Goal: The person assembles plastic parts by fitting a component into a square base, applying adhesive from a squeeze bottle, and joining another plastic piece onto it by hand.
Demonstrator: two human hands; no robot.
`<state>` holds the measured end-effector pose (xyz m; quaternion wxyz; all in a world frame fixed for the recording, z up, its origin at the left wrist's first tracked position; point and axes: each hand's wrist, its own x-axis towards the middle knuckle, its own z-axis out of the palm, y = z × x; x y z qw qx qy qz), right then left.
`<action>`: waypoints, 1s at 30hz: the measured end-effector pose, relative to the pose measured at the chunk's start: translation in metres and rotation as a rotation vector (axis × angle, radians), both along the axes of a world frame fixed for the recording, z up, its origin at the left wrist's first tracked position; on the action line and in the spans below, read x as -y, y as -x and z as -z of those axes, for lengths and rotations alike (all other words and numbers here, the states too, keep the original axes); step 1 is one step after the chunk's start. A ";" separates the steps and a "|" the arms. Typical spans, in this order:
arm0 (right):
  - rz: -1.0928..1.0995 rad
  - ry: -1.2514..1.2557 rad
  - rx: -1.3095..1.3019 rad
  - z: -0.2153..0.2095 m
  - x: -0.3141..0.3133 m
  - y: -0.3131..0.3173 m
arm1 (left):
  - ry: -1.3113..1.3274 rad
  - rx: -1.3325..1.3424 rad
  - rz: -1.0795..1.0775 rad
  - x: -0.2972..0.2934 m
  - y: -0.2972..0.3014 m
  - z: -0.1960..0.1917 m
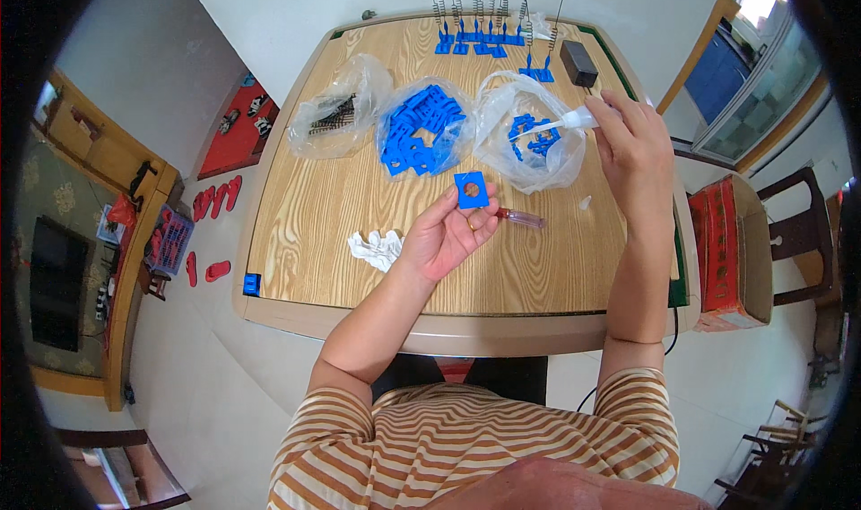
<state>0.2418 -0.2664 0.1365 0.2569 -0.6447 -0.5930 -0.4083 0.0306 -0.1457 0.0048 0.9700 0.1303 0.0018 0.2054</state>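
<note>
In the head view, the middle clear bag (459, 149), full of flat blue plates (415, 115), lay on the wood-grained worktop (305, 232). Just on the near side of that bag and a little to its right, the left hand (451, 234), palm up, held a square blue plate (470, 203) with a round hole, gripped between the thumb and bent fingers. Well to the right of the middle bag, the right hand (632, 138) was curled around a white squeeze bottle (577, 118), whose thin nozzle pointed left, back toward that bag; whether the tip touched anything could not be told. Just beside the middle bag on its right sat another clear bag (543, 174) of small blue parts (542, 142), and just beside it on the left a third bag (363, 72) held dark springs (334, 117). Beyond the middle bag, toward the far edge and to the right, stood a cluster of blue bases (489, 38) carrying springs and thin upright rods, with a dark block (579, 64) farther right. On the near side of the middle bag lay a crumpled white cloth (375, 251), while a red and clear stick-shaped thing (527, 219), partly hidden by the left hand, lay nearer and to the right of that bag
</note>
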 end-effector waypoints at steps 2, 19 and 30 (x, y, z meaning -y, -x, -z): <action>-0.002 -0.001 -0.011 0.000 0.000 0.000 | -0.002 0.001 0.003 0.000 0.000 0.001; -0.006 -0.024 0.011 -0.001 0.000 0.002 | 0.004 0.000 0.000 0.000 -0.001 0.000; -0.006 -0.032 0.010 0.001 -0.002 0.000 | -0.004 -0.004 0.000 0.001 0.000 -0.001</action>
